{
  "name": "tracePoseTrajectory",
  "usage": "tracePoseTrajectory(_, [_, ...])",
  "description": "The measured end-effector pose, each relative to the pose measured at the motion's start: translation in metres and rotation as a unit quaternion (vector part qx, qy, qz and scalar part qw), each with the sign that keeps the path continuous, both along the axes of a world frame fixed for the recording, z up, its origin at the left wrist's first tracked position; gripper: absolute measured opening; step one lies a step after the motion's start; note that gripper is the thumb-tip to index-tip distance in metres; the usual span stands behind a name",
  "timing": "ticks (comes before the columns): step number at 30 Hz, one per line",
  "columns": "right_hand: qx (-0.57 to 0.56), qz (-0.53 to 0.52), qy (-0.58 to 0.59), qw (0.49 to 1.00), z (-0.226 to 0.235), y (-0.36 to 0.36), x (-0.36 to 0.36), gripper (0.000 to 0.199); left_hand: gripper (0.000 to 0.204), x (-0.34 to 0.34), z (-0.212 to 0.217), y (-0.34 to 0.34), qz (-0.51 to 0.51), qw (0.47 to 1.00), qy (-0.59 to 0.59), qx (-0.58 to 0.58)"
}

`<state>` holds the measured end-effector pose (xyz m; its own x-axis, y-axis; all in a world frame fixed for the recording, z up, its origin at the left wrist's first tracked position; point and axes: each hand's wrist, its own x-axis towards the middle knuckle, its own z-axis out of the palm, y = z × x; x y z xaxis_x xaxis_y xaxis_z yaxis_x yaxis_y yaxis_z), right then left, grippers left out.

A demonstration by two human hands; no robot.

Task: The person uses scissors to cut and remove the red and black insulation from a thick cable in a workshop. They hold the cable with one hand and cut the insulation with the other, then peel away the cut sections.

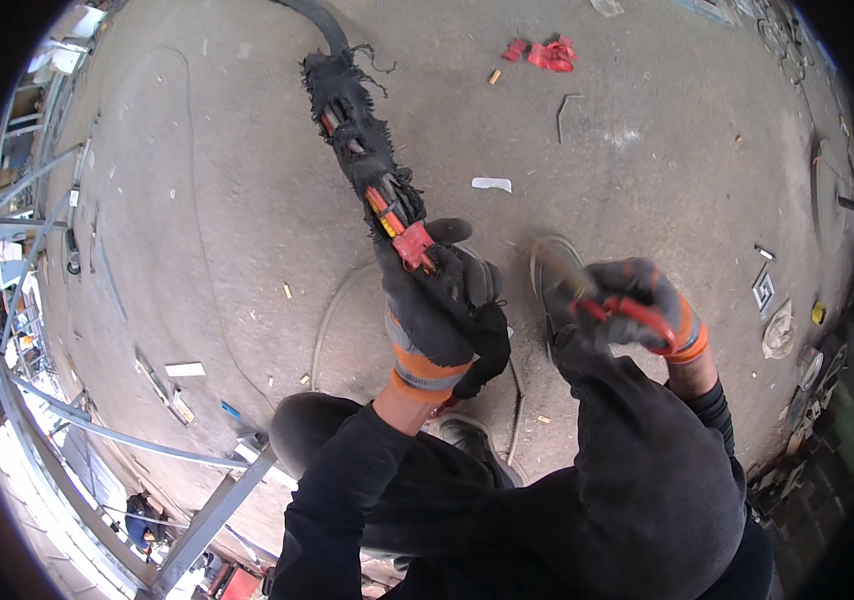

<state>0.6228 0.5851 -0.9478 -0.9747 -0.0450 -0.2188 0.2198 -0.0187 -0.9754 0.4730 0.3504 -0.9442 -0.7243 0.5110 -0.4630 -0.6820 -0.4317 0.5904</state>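
Observation:
My left hand (437, 310), in a dark grey and orange work glove, is closed round a thick black cable (352, 140). Its sheath is torn and ragged, and red, yellow and grey wires show through the gaps. A piece of red wrapping (414, 245) sits on the wires just beyond my left fingers. To the right, over my shoe, my right hand (637, 300) wears a matching glove and grips a red-handled hand tool (652, 322). The tool's head is smeared by motion, so its kind does not show. Tool and cable are apart.
Red scraps (550, 54) lie on the concrete floor beyond the cable, near a bent metal rod (564, 118) and a white strip (492, 184). Metal framing (212, 520) stands at the left, with another person (142, 520) past it. A clear bag (779, 330) lies at the right.

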Motion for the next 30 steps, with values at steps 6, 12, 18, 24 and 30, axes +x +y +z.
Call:
tracePoseTrajectory(6, [0.376,-0.111,-0.060,0.918,-0.050,-0.007,-0.007,0.043,0.061,0.009,-0.005,-0.003,-0.025,0.995,-0.034,0.089])
tracePoseTrajectory(12, [-0.065,-0.238,-0.115,0.962,0.017,-0.015,0.010,0.047,0.034,0.011,-0.021,0.001,-0.194,0.980,0.050,-0.018])
tracePoseTrajectory(18, [0.118,-0.205,-0.055,0.970,0.039,-0.029,-0.016,0.054,0.022,0.016,-0.022,0.001,-0.178,0.806,0.476,-0.304])
tracePoseTrajectory(24, [0.084,-0.178,-0.064,0.978,0.039,-0.037,-0.017,0.056,0.024,0.016,-0.015,0.007,-0.123,0.899,0.315,-0.278])
tracePoseTrajectory(30, [0.242,-0.111,0.114,0.957,0.044,-0.050,-0.047,0.061,0.032,0.030,-0.029,0.004,-0.123,0.880,0.364,-0.279])
